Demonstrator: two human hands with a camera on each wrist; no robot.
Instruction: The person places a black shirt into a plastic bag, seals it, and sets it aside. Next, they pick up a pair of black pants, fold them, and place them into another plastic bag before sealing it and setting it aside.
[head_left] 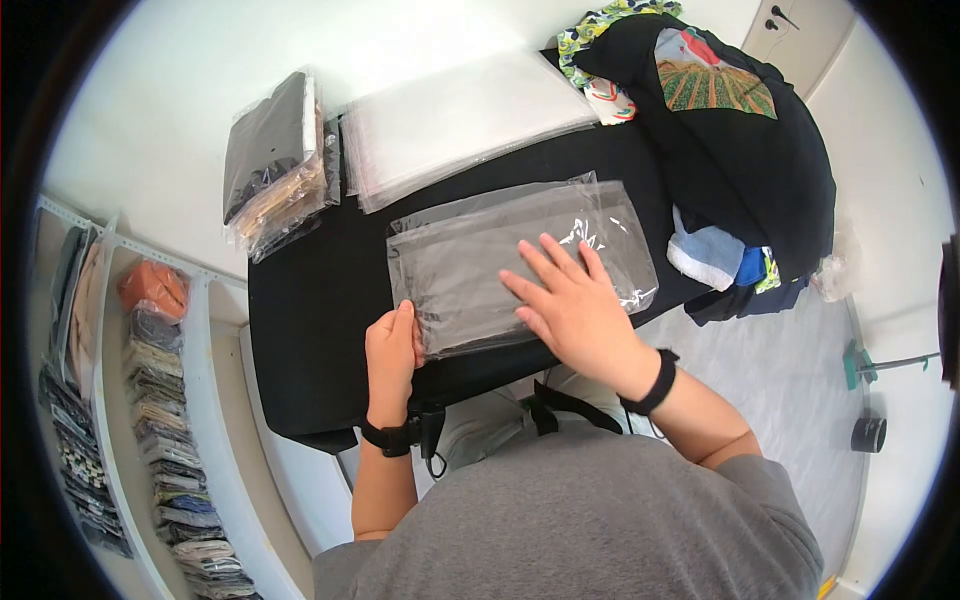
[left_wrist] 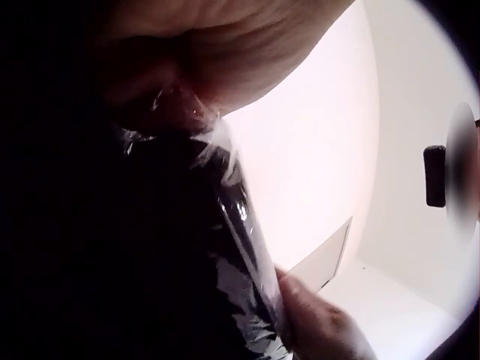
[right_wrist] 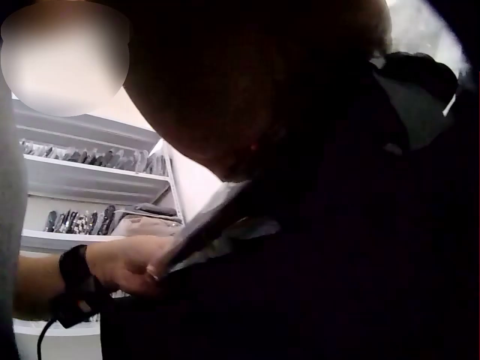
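Observation:
A clear plastic bag [head_left: 455, 270] with a flat, folded dark grey cloth item inside lies over the black-covered table [head_left: 310, 350]. At its near left corner my left hand [head_left: 393, 345] pinches the edge, thumb on top. My right hand [head_left: 575, 300] is spread on the bag's right half, palm down and fingers straight. Shiny creases show in the film beyond and beside those fingers. In the left wrist view the bag's glossy edge [left_wrist: 244, 217] runs down from the left palm toward the right hand [left_wrist: 322, 322]. The right wrist view, mostly dark, shows the left hand [right_wrist: 135, 259] at the bag's edge.
Behind lies a stack of flat clear bags [head_left: 470, 120], with a pile of bagged garments [head_left: 275, 160] to its left. A black printed garment [head_left: 740, 150] and other clothes heap at the right end. Shelves [head_left: 200, 380] of folded, bagged clothes stand on the left.

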